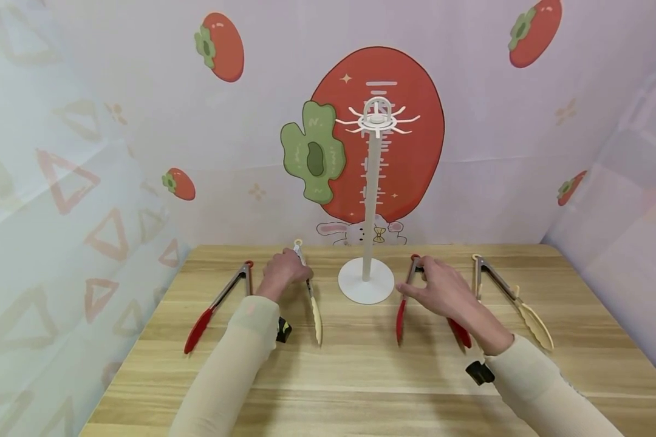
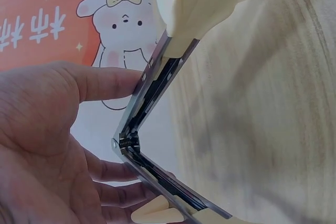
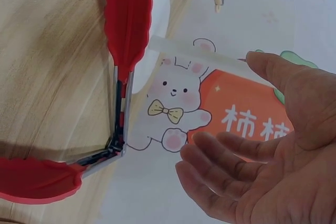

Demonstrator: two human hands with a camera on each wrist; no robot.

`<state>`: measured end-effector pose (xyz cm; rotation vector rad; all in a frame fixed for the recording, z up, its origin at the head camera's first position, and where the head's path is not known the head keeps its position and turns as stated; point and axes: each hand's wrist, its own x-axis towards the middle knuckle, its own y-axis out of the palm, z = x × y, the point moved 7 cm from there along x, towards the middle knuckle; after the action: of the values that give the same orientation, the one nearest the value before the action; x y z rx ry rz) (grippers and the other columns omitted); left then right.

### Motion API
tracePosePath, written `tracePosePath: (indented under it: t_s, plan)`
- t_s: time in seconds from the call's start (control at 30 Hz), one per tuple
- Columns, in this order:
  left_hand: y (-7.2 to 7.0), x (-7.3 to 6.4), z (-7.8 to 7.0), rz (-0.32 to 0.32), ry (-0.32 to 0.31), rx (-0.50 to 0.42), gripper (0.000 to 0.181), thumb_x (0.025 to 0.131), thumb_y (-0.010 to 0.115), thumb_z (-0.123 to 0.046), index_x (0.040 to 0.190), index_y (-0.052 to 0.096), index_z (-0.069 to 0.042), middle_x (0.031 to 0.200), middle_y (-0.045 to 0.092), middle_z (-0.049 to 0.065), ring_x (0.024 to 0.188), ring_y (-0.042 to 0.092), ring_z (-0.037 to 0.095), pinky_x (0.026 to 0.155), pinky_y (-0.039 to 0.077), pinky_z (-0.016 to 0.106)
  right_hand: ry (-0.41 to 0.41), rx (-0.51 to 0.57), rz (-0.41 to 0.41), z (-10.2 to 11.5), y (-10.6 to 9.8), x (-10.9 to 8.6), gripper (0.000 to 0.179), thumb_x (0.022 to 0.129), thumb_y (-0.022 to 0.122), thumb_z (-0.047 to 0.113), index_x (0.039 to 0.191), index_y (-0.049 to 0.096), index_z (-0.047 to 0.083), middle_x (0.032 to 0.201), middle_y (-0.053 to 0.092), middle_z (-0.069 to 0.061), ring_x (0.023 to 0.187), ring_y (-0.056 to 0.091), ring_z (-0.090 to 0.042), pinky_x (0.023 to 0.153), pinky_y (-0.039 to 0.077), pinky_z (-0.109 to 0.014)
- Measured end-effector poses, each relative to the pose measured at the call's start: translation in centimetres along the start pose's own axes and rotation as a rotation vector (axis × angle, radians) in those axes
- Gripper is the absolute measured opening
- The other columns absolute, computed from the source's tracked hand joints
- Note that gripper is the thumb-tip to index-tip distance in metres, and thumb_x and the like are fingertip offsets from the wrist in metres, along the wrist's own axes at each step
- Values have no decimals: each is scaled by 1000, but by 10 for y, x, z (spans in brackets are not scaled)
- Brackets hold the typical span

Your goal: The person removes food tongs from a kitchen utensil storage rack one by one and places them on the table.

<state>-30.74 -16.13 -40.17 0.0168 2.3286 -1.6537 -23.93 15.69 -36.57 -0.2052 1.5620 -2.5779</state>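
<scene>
My left hand (image 1: 285, 270) holds cream-tipped kitchen tongs (image 1: 316, 318) left of a white stand. In the left wrist view, the thumb (image 2: 113, 83) lies on one metal arm and the fingers are around the other, with the tongs spread wide. Right of the stand, my right hand (image 1: 443, 291) is above red-tipped tongs (image 1: 401, 321). Its thumb and fingers (image 3: 220, 169) are spread apart and loosely bent, with nothing between them. Those red tongs (image 3: 128, 19) stand spread on the table, apart from the hand in the right wrist view.
The white stand (image 1: 370, 206) has a round base and a ring of hooks (image 1: 378, 123) on top. Another red pair of tongs (image 1: 199, 331) lies at the left, another cream pair (image 1: 536, 321) at the right. A patterned cloth (image 1: 251, 212) hangs behind the wooden table (image 1: 350, 376).
</scene>
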Motion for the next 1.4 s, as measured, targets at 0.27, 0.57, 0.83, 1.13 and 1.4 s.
tracePosePath:
  t_s: [0.27, 0.57, 0.83, 1.13, 1.4]
  plan:
    - [7, 0, -5, -4, 42, 0, 29, 81, 66, -24, 96, 58, -1, 87, 57, 14, 79, 54, 29, 70, 47, 42, -4, 27, 1, 0, 1, 1, 74, 88, 75, 49, 132, 55, -7, 115, 65, -21, 103, 64, -36, 77, 54, -49]
    - [17, 0, -10, -6, 48, 6, 26, 80, 68, -21, 94, 62, 0, 107, 59, 23, 96, 57, 37, 88, 49, 53, -5, 29, -7, -1, 0, -3, 68, 88, 75, 48, 125, 57, -5, 110, 65, -19, 100, 64, -35, 77, 53, -49]
    - [24, -1, -11, 13, 69, 16, 16, 83, 64, -18, 87, 59, -3, 103, 56, 24, 89, 53, 36, 84, 48, 52, -16, 32, -11, -1, 1, -6, 60, 88, 75, 48, 119, 59, -1, 110, 65, -18, 99, 64, -33, 76, 52, -48]
    - [26, -3, -12, 8, 77, 51, 14, 86, 62, -17, 83, 61, -4, 96, 55, 22, 82, 52, 33, 70, 46, 44, -25, 48, 0, 2, 1, -8, 56, 87, 76, 47, 116, 59, 2, 103, 64, -14, 91, 62, -29, 69, 52, -43]
    - [28, -4, -11, -3, 74, 67, 20, 89, 61, -21, 94, 64, -1, 101, 56, 25, 86, 54, 35, 72, 49, 48, -24, 59, 7, 2, 2, -8, 55, 86, 77, 45, 114, 59, 2, 101, 63, -15, 86, 61, -27, 63, 49, -37]
